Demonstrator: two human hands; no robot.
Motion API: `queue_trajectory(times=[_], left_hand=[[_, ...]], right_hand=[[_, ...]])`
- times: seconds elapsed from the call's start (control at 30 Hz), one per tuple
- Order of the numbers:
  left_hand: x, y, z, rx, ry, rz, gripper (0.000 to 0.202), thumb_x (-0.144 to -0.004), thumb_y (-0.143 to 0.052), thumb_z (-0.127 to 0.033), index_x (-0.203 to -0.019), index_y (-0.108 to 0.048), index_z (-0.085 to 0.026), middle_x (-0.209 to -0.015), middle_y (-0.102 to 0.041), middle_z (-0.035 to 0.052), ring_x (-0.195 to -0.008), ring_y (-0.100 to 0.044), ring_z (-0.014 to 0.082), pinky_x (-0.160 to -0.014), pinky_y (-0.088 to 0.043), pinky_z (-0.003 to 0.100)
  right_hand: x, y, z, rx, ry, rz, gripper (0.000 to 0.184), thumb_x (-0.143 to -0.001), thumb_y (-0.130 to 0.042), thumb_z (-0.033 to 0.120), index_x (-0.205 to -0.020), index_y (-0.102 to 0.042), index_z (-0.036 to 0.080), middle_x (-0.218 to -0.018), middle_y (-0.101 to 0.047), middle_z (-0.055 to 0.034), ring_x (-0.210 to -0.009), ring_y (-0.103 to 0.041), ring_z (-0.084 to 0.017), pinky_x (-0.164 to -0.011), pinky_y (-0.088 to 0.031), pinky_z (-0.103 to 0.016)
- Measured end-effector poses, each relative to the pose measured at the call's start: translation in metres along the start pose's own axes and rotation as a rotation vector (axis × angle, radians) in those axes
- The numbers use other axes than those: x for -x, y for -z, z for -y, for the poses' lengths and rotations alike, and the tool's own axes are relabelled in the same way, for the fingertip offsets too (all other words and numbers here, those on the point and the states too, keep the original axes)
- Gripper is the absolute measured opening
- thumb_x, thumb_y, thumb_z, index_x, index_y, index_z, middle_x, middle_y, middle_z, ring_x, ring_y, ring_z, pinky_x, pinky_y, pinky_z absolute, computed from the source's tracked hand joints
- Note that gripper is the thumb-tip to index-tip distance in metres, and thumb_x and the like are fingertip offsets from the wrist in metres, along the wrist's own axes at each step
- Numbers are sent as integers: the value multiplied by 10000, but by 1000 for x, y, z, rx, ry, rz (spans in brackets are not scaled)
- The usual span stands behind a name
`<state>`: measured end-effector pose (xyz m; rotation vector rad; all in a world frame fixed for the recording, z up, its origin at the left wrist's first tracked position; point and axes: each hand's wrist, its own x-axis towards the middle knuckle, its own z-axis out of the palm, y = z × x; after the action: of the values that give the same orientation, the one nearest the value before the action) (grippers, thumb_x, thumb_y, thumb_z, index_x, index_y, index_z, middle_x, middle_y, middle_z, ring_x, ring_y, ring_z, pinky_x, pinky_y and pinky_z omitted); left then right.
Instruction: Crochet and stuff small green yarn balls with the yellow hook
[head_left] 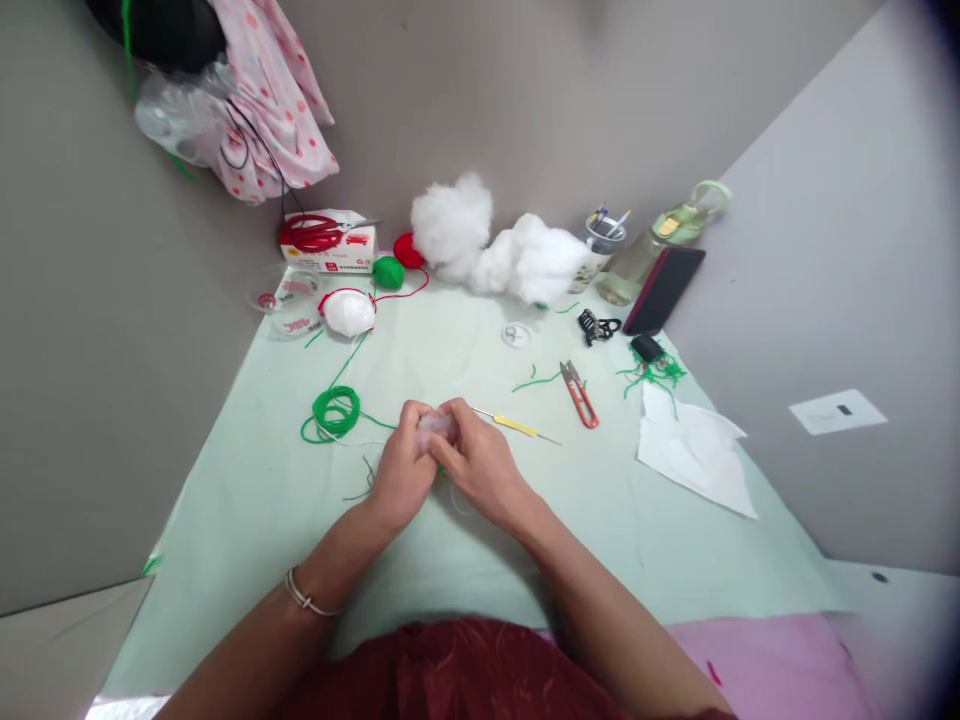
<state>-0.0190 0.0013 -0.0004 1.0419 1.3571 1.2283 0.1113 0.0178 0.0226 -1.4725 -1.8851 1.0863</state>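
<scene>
Left hand (401, 472), right hand (484, 465) pinch shapeless tuft (436, 426).

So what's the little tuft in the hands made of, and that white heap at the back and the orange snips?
The tuft, pinched between left hand and right hand, looks like soft, matte whitish fibre, mostly hidden. The white heap seems loose stuffing, cloud-like with wispy edges; cotton or polyester, I can't tell. The orange snips: glossy, probably plastic handles, grey metal-looking blades.

Pale green table (315, 560), green yarn coil (334, 410), red snips (581, 394), yellow crochet hook (514, 424), white paper (694, 448), stuffing clumps (517, 262)
</scene>
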Motion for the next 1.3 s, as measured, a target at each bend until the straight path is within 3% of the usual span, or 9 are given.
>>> queue_trajectory(times=[0.13,0.23,0.33,0.47,0.63,0.9,1.07,1.2,1.3], left_hand=[[-3,-1,-2,-16,-15,9,377,-705,-770,-110,-989,-558,-236,-899,-631,-26,-832,-599,176,-782,-443,277],[-3,1,-5,13,-36,56,372,-795,-766,-219,-1109,-566,-231,-952,-651,2,-839,-625,173,-798,-480,287],[-4,4,-6,26,-44,92,188,-914,-671,-303,-1064,-591,-221,-851,-628,-12,-698,-586,145,-718,-477,280],[-7,7,-6,30,-10,169,183,-908,-673,-273,-1069,-600,-229,-685,-581,-62,-608,-561,141,-643,-448,267],[-9,8,-7,43,35,166,271,-844,-710,-188,-1106,-659,-233,-661,-595,-77,-591,-562,132,-640,-437,253],[-18,14,-5,232,171,151,84,-767,-753,-188,-729,-678,-189,-579,-618,-26,-527,-518,121,-538,-397,242],[-26,19,-4,517,204,-4,158,-773,-750,-249,-724,-611,-194,-696,-585,-36,-647,-554,106,-643,-490,234],[-23,14,-2,625,211,-64,202,-759,-771,-229,-673,-596,-176,-703,-555,-36,-687,-569,100,-730,-524,247],[-17,8,-2,639,234,-36,188,-758,-790,-229,-692,-627,-165,-692,-569,-26,-669,-572,108,-666,-509,240]], right_hand=[[-8,5,-11,-256,-11,-36,88,-862,-527,280,-861,-583,213,-750,-579,22,-673,-506,-153,-663,-397,-294],[-16,13,-19,-471,-55,-67,126,-792,-588,297,-868,-611,199,-779,-630,7,-700,-563,-152,-675,-452,-286],[-19,18,-22,-539,-87,-86,178,-759,-676,308,-881,-599,204,-741,-609,31,-658,-547,-135,-637,-441,-267],[-14,20,-19,-579,-59,63,162,-852,-660,341,-914,-599,204,-751,-624,23,-687,-598,-150,-675,-471,-285],[-6,19,-12,-415,21,100,244,-1014,-498,444,-1046,-568,212,-849,-652,-8,-774,-632,-178,-734,-486,-317],[-6,22,-16,-169,36,-105,246,-1051,-429,455,-1132,-506,236,-805,-629,12,-676,-578,-168,-699,-456,-313],[-11,25,-24,259,124,-302,229,-1013,-557,392,-1150,-577,210,-1181,-679,-161,-1116,-621,-324,-1001,-471,-508],[-6,7,-21,129,321,-167,405,-981,-654,399,-1314,-526,207,-1335,-632,-176,-1265,-585,-303,-1099,-467,-493],[-2,-4,-17,-2,284,-6,612,-949,-709,385,-1460,-421,210,-1372,-621,-155,-1240,-615,-263,-1062,-496,-430]])
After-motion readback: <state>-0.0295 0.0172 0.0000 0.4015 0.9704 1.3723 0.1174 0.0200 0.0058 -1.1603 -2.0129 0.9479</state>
